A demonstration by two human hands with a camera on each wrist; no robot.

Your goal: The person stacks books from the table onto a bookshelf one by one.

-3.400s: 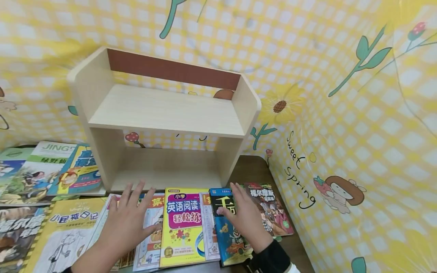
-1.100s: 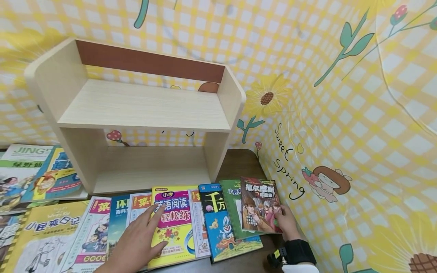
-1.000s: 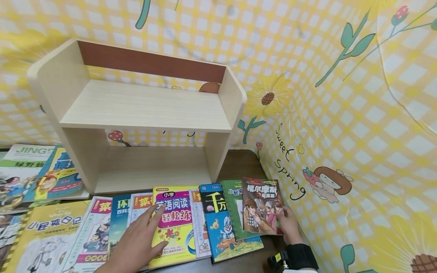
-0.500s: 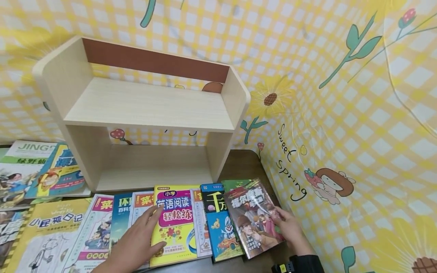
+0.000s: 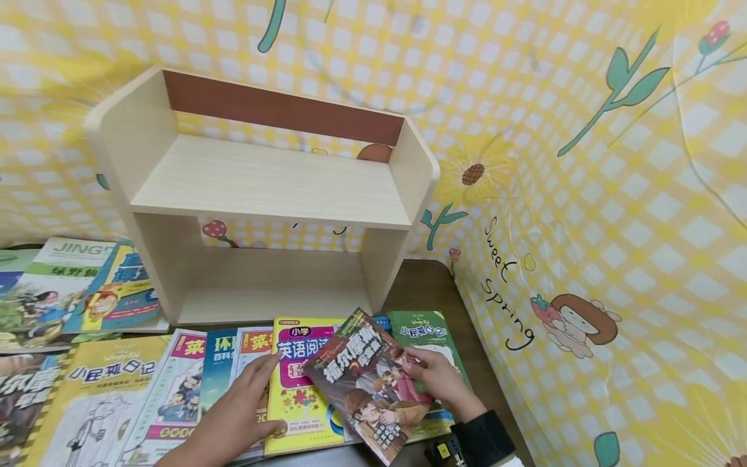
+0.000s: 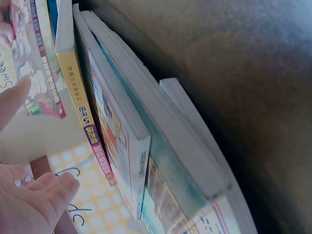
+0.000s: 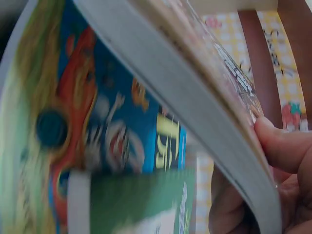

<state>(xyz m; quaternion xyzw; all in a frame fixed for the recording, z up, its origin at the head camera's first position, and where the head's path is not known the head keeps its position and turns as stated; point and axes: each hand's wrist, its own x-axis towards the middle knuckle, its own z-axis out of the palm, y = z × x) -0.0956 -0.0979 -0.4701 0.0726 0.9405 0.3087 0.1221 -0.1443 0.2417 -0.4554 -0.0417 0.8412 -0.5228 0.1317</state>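
Observation:
In the head view my right hand [image 5: 440,379] grips the right edge of a dark comic-style book [image 5: 373,383], which is tilted over a yellow English reading book [image 5: 297,415] and a mostly covered blue book. My left hand [image 5: 236,408] has its fingers spread at the yellow book's left side, holding nothing. A green book [image 5: 423,324] lies behind the right hand. The right wrist view shows thumb and fingers [image 7: 287,156] pinching the thick book [image 7: 195,97] above the blue and green covers. In the left wrist view the hand [image 6: 39,195] is beside stacked book spines [image 6: 87,117].
A two-tier wooden shelf [image 5: 274,214] stands behind the row of books. More books lie at the left, among them a yellow diary-style one [image 5: 99,402] and a green-and-white one [image 5: 58,279]. A patterned cloth wall [image 5: 583,227] rises behind and at the right.
The right hand has taken hold of the dark book and carried it leftward off the green book, turning it to a slant. The left hand has stayed near the yellow book.

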